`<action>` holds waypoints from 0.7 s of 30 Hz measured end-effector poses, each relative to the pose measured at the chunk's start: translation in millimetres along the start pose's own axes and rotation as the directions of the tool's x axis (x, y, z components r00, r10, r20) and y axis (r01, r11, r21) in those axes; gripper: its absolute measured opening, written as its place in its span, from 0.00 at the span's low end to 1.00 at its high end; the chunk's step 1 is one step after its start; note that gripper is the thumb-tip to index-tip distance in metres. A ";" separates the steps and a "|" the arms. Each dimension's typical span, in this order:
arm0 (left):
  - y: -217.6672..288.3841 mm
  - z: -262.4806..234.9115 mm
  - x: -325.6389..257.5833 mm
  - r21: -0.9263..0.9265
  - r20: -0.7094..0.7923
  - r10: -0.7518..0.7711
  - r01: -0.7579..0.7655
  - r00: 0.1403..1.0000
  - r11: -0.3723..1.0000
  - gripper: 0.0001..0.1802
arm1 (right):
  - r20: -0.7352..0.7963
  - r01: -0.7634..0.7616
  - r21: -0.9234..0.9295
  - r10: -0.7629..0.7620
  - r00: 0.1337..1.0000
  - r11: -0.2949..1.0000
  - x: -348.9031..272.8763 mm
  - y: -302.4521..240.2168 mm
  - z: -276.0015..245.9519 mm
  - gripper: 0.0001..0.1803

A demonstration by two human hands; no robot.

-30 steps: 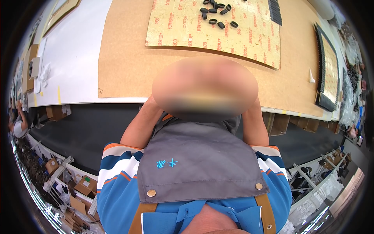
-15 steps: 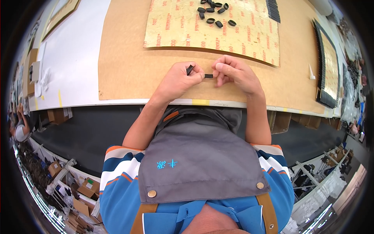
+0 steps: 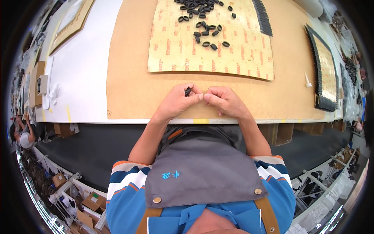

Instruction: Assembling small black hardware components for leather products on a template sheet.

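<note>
Close to the table's front edge, my left hand is closed around a short black strip, whose end sticks up between thumb and fingers. My right hand is closed in a pinch, its fingertips meeting those of my left hand. Whatever lies between the two pinches is hidden by the fingers. Beyond my hands, many small black loops lie scattered over a yellowish board with red print, thickest at its far end.
Brown sheeting covers much of the white table. Black strips line the board's right edge. Another strip-edged board and a white cone-shaped nozzle lie to the right. A small box stands at the left; a person is beyond.
My hands have come together at the fingertips, covering the black piece that showed between them. The view has shifted, so more of the loops show at the far end.
</note>
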State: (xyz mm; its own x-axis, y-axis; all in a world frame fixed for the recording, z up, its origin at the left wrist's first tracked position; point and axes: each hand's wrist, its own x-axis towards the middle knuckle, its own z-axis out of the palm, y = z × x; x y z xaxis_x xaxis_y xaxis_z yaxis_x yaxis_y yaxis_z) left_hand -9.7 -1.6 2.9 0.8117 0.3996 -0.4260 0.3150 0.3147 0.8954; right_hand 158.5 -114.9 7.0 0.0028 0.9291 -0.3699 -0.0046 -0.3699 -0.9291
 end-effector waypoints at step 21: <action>-5.9 12.9 7.2 -0.695 -0.296 0.252 -0.389 0.921 0.604 0.20 | -0.291 0.069 -0.290 -0.156 0.944 0.954 19.8 -36.7 6.5 0.10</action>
State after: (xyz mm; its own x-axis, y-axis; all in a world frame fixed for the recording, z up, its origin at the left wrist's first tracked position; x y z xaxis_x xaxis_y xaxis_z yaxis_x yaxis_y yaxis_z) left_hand 0.6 -11.6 -3.8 0.6817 0.7024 -0.2049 -0.4673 0.6334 0.6167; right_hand 152.2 -82.9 33.9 0.2939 0.9336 -0.2048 0.2860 -0.2903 -0.9132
